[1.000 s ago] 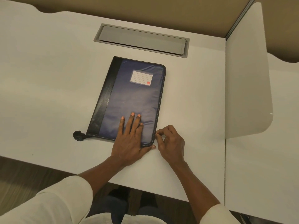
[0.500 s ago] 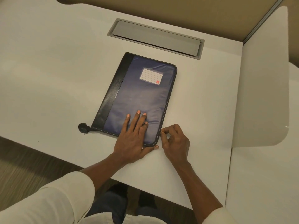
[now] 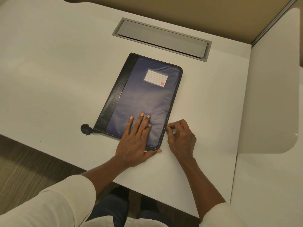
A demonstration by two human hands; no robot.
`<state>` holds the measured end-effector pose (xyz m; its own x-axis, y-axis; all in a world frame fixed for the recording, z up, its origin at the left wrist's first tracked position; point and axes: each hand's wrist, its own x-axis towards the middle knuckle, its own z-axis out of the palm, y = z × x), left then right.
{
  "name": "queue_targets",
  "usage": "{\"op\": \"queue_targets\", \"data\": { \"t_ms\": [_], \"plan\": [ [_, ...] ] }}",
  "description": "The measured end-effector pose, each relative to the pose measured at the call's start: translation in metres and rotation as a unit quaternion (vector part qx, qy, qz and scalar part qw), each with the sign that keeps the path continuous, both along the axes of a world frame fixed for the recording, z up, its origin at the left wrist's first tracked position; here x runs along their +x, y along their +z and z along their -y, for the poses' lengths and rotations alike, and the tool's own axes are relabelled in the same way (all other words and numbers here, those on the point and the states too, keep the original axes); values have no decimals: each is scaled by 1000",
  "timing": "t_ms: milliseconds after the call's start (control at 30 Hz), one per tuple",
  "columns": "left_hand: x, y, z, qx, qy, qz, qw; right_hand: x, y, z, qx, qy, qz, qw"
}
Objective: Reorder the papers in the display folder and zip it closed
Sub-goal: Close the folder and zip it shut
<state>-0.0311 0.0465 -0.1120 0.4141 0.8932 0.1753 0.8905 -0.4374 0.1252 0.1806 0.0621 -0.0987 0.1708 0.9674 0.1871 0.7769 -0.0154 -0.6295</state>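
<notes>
The zip (image 3: 174, 102) may jam at a rounded corner if cover fabric or a sheet edge enters the teeth. The folder (image 3: 144, 99) may slide on the tabletop (image 3: 57, 71) if the left hand (image 3: 134, 141), flat on the cover with fingers straight, eases off. The right hand (image 3: 180, 138) pinches the zip at the right edge; the pull itself is hidden. The folder lies closed near the tabletop's front edge: blue cover, black spine, lined label (image 3: 155, 78).
</notes>
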Motion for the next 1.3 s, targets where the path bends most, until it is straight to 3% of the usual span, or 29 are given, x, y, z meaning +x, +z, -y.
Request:
{"op": "queue_targets", "data": {
  "t_ms": [467, 633, 733, 933, 1300],
  "plan": [
    [1, 9, 2, -36, -11, 4, 999, 6, 0, -46, 6, -22, 4, 1000],
    [24, 31, -26, -12, 68, 60, 996, 13, -2, -44, 8, -2, -19, 1000],
    [50, 53, -82, -18, 110, 6, 994, 15, -2, -44, 9, 1, -36, 999],
    [99, 77, -208, -223, 112, -114, 962, 9, 0, -47, -15, -14, -27, 999],
    [102, 71, -259, -232, 99, -130, 959, 10, -2, -48, -23, -21, -1, 1000]
  ]
}}
